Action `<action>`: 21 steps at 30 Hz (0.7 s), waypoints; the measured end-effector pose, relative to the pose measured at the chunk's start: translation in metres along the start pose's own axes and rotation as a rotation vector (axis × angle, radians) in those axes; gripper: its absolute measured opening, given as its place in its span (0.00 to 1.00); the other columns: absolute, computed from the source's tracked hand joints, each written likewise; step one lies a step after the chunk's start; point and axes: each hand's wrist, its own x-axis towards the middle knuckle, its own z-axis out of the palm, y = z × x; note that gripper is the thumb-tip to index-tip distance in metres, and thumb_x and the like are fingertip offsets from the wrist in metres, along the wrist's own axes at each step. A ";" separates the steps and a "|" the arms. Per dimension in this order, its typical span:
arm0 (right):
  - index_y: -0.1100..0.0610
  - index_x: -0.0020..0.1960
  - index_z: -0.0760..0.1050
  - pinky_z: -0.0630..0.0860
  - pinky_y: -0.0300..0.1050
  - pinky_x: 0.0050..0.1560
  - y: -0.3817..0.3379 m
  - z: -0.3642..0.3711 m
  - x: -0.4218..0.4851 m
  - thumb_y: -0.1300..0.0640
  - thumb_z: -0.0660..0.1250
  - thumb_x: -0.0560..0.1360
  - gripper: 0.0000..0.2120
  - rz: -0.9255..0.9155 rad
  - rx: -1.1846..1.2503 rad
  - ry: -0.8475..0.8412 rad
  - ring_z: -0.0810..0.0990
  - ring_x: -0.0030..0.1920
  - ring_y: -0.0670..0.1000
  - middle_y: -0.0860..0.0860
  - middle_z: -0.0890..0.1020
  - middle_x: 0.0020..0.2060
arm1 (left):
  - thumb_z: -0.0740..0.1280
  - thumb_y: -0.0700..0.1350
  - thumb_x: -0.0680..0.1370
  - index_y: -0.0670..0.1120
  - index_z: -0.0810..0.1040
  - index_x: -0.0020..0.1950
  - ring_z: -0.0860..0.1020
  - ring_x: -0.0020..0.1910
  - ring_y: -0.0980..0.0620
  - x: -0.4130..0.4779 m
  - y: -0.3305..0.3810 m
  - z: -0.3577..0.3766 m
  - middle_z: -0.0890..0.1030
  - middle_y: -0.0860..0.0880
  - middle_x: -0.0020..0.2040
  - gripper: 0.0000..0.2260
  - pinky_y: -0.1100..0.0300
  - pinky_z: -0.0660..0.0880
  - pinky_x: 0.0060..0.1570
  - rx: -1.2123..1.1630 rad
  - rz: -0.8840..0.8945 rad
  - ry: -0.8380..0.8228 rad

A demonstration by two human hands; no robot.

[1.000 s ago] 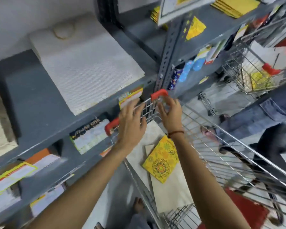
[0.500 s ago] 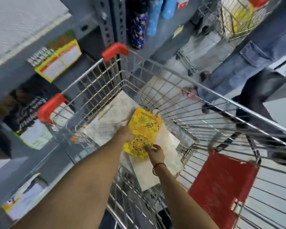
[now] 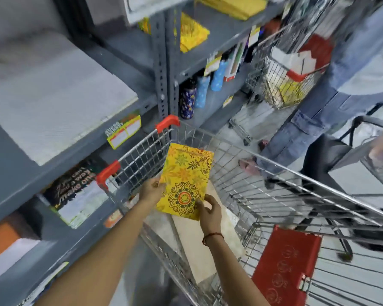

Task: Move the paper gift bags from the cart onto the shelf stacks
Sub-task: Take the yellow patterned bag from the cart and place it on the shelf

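- Yellow paper gift bag point(image 3: 186, 173) with a mandala print is held up over the wire cart point(image 3: 142, 155), beside the grey shelf point(image 3: 20, 173).
- Our left hand point(image 3: 150, 191) holds its left edge, and our right hand point(image 3: 209, 209) grips its lower right corner.
- Cream flat bags point(image 3: 199, 246) lie in our cart's basket.
- We see yellow stacks point(image 3: 192, 34) higher on the shelf.
- 1 more basket cart point(image 3: 281, 85) behind holds white, red and yellow items.

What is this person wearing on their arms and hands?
Nothing covers either forearm: no sleeves show, and the left hand and right hand are gloveless. The only thing worn is a thin reddish thread bracelet around the right wrist.
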 end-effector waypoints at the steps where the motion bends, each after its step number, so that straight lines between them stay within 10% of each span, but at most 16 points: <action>1: 0.60 0.54 0.75 0.77 0.30 0.35 -0.021 0.001 -0.011 0.61 0.65 0.75 0.08 -0.079 0.022 -0.010 0.80 0.43 0.51 0.57 0.81 0.49 | 0.66 0.40 0.77 0.36 0.78 0.58 0.78 0.46 0.45 -0.012 0.008 -0.016 0.79 0.42 0.46 0.11 0.59 0.71 0.45 -0.038 0.072 0.021; 6: 0.48 0.47 0.76 0.74 0.48 0.45 -0.110 0.024 -0.051 0.57 0.66 0.74 0.04 -0.398 0.085 -0.053 0.78 0.42 0.56 0.67 0.80 0.43 | 0.65 0.38 0.78 0.37 0.79 0.56 0.75 0.45 0.49 -0.065 0.059 -0.084 0.78 0.44 0.46 0.09 0.60 0.71 0.41 -0.262 0.362 0.190; 11: 0.62 0.52 0.76 0.75 0.51 0.51 -0.159 0.066 -0.097 0.63 0.65 0.75 0.06 -0.486 0.148 -0.153 0.78 0.43 0.50 0.56 0.81 0.43 | 0.64 0.38 0.79 0.36 0.77 0.58 0.74 0.35 0.58 -0.106 0.074 -0.161 0.79 0.45 0.45 0.10 0.57 0.73 0.41 -0.323 0.484 0.294; 17: 0.67 0.54 0.73 0.74 0.27 0.42 -0.186 0.129 -0.144 0.66 0.64 0.75 0.09 -0.530 0.158 -0.304 0.78 0.37 0.34 0.57 0.80 0.46 | 0.68 0.42 0.76 0.40 0.79 0.60 0.78 0.48 0.51 -0.140 0.051 -0.239 0.81 0.45 0.50 0.13 0.54 0.74 0.53 -0.332 0.426 0.529; 21: 0.67 0.58 0.73 0.78 0.34 0.46 -0.193 0.177 -0.182 0.65 0.64 0.75 0.12 -0.548 0.172 -0.409 0.81 0.42 0.43 0.59 0.80 0.49 | 0.71 0.45 0.74 0.39 0.79 0.59 0.82 0.52 0.43 -0.159 0.012 -0.297 0.83 0.37 0.54 0.16 0.53 0.78 0.55 -0.393 0.380 0.625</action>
